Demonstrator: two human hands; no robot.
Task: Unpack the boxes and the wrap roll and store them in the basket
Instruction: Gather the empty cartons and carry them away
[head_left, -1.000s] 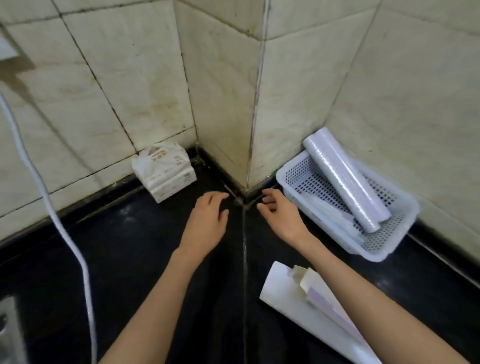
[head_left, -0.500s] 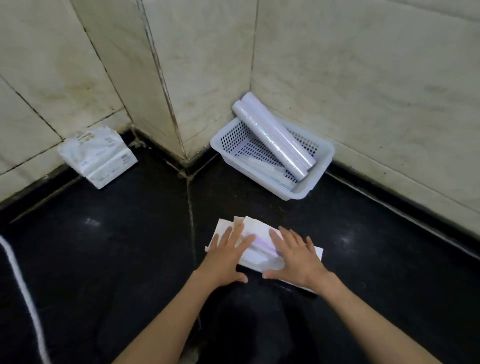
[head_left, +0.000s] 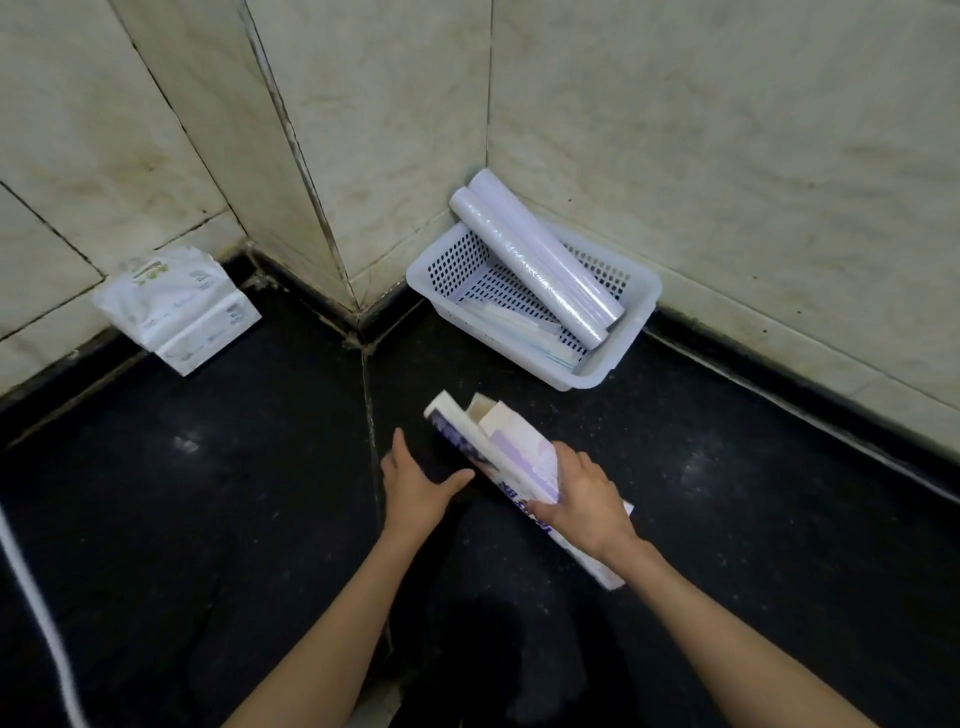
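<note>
I am at a home kitchen counter, or something very like one — a glossy black stone countertop (head_left: 727, 493) runs into a corner of large cream marble-look wall tiles (head_left: 727, 130) with grimy, darkened grout. Household things sit against the wall: at the left of the frame a soft white pack of tissues (head_left: 174, 306), and right of centre a white perforated plastic basket (head_left: 628, 338) holding two rolls of cling wrap (head_left: 535, 260). A white cord (head_left: 31, 597) trails down the lower left edge — nothing here looks commercial.
</note>
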